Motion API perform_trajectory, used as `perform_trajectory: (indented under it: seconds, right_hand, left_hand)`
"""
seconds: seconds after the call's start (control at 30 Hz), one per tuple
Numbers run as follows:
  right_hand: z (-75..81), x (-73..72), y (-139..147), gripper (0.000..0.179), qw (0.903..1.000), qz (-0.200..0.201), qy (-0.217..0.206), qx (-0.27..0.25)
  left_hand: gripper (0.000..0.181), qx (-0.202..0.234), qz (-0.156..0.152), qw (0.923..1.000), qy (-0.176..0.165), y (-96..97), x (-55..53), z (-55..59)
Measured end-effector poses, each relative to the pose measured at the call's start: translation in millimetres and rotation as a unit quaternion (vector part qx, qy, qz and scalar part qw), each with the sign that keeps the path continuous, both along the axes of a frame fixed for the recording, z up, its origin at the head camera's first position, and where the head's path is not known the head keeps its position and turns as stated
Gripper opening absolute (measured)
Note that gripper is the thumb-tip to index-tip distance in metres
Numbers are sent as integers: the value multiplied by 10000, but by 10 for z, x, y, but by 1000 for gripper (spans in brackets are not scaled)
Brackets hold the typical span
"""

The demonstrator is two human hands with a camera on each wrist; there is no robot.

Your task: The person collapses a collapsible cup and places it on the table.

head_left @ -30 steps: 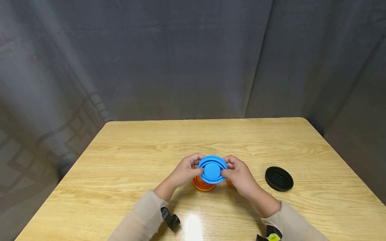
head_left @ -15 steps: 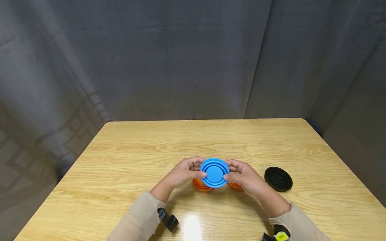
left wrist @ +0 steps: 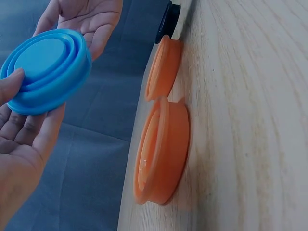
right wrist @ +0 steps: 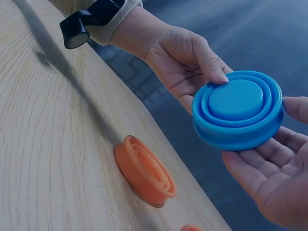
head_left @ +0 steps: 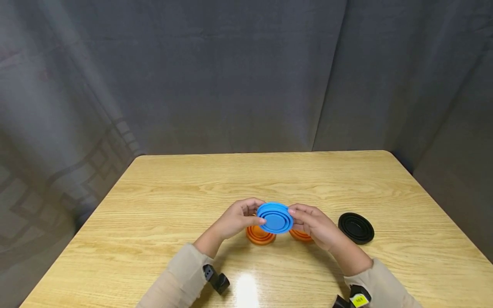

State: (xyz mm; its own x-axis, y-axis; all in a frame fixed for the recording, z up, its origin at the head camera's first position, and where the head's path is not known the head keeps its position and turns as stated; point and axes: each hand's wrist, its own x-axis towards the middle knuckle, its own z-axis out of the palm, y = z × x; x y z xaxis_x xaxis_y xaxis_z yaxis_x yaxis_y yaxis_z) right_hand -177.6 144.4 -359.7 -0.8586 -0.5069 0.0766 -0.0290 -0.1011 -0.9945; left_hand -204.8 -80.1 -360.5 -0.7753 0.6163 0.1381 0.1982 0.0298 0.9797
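Observation:
A blue collapsible cup [head_left: 275, 220], folded flat into rings, is held up over the table between both hands. My left hand [head_left: 239, 219] grips its left side, the thumb pressed on the ringed face and the fingers underneath, as the left wrist view shows. On the other side, my right hand [head_left: 316, 224] holds the rim, thumb at the edge [right wrist: 298, 109] and fingers below [right wrist: 269, 156]. Below the blue cup, two orange collapsible cups [head_left: 260, 237] [left wrist: 166, 72] lie flattened on the wood, partly covered by it and the right hand in the head view.
A flattened black collapsible cup [head_left: 356, 229] lies to the right of the right hand. The light wooden table [head_left: 173, 188] reaches back to a grey curtain [head_left: 231, 77]. Black wrist cameras [head_left: 216, 279] are strapped over both beige sleeves.
The blue cup has shifted slightly right and tilted flatter. My right thumb has moved from its inner face up to the rim; the left hand keeps its grip. More of the right orange cup shows.

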Motion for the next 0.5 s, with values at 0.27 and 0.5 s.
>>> perform_trajectory:
  seconds: [0.27,0.5]
  right_hand:
    - [17,-13,-22,32,9989,22,-356,311]
    - [-39,-21,-60,41,9949,578,-810,-160]
  left_hand:
    - [29,157,66,9998,-69,-26,-4,-35]
    - [28,276,123,9995,-55,-60,-16,-89]
